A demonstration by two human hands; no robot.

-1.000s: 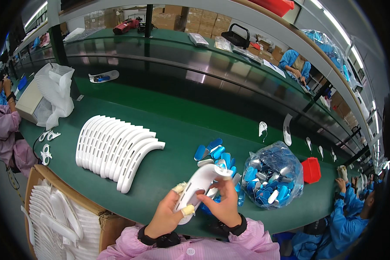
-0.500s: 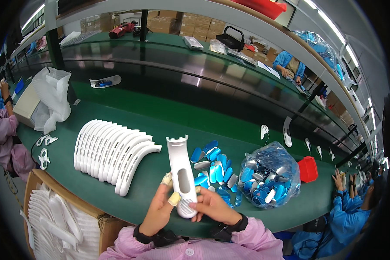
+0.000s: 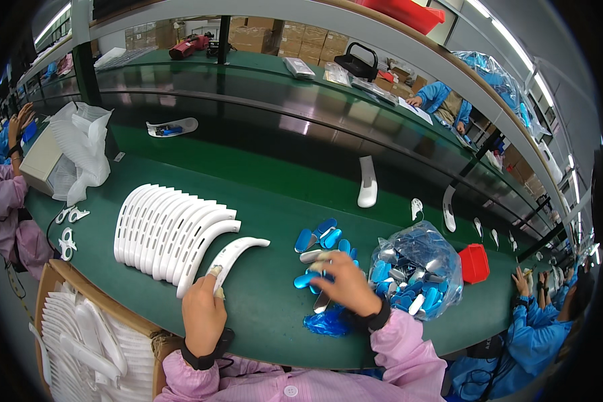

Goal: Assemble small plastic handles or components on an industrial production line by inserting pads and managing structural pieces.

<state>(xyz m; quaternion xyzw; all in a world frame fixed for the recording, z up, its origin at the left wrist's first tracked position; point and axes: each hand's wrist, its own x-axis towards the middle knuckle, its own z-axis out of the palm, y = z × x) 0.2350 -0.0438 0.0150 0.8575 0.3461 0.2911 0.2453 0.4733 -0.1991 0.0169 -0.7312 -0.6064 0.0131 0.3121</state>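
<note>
My left hand point(image 3: 203, 313) is closed on the lower end of a curved white plastic shell point(image 3: 242, 249), just right of a row of similar shells point(image 3: 167, 231) standing side by side on the green table. Yellowish covers are on some fingertips. My right hand point(image 3: 345, 285) reaches over a loose pile of oval blue-and-silver pieces point(image 3: 326, 234), its fingers apart and partly hiding some. A silver oval piece point(image 3: 321, 302) lies below that hand, beside crumpled blue film point(image 3: 327, 323).
A clear bag of oval pieces point(image 3: 415, 275) and a red bin point(image 3: 474, 263) stand to the right. A cardboard box of white shells point(image 3: 87, 342) is at lower left. Another white shell point(image 3: 367, 184) lies on the dark green belt. Co-workers sit on both sides.
The white shell that both hands held now appears to lie on the belt. My left hand has moved left to another shell; my right hand has moved right, over the oval pieces.
</note>
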